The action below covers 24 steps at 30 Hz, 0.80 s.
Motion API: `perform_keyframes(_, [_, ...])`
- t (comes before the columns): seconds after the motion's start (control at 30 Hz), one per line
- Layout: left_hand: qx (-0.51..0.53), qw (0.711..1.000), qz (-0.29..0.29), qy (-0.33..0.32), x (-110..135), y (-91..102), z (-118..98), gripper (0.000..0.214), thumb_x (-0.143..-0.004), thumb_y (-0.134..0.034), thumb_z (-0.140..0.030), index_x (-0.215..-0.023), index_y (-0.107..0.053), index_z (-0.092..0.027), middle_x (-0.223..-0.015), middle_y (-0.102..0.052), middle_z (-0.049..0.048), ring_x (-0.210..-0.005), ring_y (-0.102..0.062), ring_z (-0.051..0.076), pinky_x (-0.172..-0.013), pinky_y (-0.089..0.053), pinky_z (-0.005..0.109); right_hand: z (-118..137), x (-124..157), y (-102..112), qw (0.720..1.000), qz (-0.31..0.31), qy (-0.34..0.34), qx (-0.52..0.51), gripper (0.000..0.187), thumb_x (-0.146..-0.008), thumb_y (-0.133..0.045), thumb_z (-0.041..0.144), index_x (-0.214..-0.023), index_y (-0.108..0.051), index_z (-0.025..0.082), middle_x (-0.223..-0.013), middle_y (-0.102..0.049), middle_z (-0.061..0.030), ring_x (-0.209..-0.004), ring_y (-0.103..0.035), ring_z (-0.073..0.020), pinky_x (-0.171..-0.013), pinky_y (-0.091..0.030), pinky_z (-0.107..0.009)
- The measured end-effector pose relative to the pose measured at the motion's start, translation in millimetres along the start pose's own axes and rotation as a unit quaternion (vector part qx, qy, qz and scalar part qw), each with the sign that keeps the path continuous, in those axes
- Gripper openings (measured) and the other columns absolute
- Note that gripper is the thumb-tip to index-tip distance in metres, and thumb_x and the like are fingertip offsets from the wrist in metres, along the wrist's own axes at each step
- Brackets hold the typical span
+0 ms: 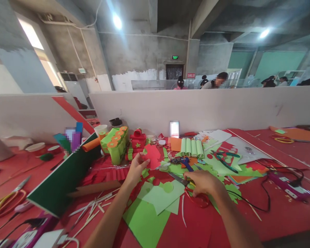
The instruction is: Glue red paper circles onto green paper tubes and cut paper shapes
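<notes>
My left hand (pixel 137 167) pinches the edge of a red paper piece (pixel 152 155) and holds it just above the red table (pixel 279 220). My right hand (pixel 203 182) is closed over the handles of red-handled scissors (pixel 193 194) that lie on the table, blades pointing left. Light green paper sheets (pixel 157 199) lie under and between both hands. Behind the left hand stand a green paper model with orange discs (pixel 116 143) and a red paper model (pixel 137 141).
A dark green board (pixel 64 179) leans at left beside white paper sticks (pixel 93 210). Green paper rolls (pixel 192 147), blue-handled scissors (pixel 184 162), paper scraps and black cables (pixel 268 193) crowd the right. A white partition (pixel 209 106) runs behind; people sit beyond it.
</notes>
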<state>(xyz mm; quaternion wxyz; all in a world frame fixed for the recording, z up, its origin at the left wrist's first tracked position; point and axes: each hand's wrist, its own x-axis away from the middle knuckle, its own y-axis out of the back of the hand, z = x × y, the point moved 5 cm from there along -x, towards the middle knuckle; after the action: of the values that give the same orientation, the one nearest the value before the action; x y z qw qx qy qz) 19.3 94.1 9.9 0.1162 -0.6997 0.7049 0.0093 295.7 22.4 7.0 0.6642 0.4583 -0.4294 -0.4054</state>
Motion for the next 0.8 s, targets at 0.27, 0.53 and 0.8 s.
perform_keyframes(0.27, [0.045, 0.998, -0.033, 0.02, -2, 4.3, 4, 0.043, -0.059, -0.084, -0.035, -0.081, -0.051, -0.019, -0.064, -0.051, -0.0079, -0.054, -0.05, 0.007, -0.055, -0.04, 0.018, 7, 4, 8, 1.0, -0.004, 0.027, 0.007, 0.046, -0.057, -0.073, 0.018, -0.101, -0.065, 0.031, -0.073, -0.064, 0.0011, -0.073, -0.06, -0.0235, -0.054, -0.027, -0.025])
perform_keyframes(0.53, [0.092, 0.993, -0.059, 0.031, 7, -5.4, -2, 0.048, -0.052, -0.086, -0.035, -0.075, -0.048, -0.018, -0.068, -0.05, -0.0074, -0.062, -0.057, 0.01, -0.062, -0.05, 0.022, 11, 16, 31, 0.967, 0.011, 0.097, -0.235, 0.046, -0.072, -0.064, 0.018, -0.116, -0.053, 0.028, -0.082, -0.063, 0.0025, -0.062, -0.051, -0.0133, -0.054, -0.037, -0.022])
perform_keyframes(0.8, [0.173, 0.976, -0.127, 0.023, 7, -10.4, 1, 0.044, -0.051, -0.087, -0.027, -0.073, -0.05, -0.017, -0.065, -0.051, -0.0071, -0.062, -0.057, 0.009, -0.067, -0.05, 0.023, 52, -3, 17, 0.875, 0.017, 0.162, -0.455, 0.046, -0.088, -0.063, 0.043, -0.125, -0.04, 0.025, -0.076, -0.051, 0.0043, -0.063, -0.046, -0.0113, -0.059, -0.04, -0.023])
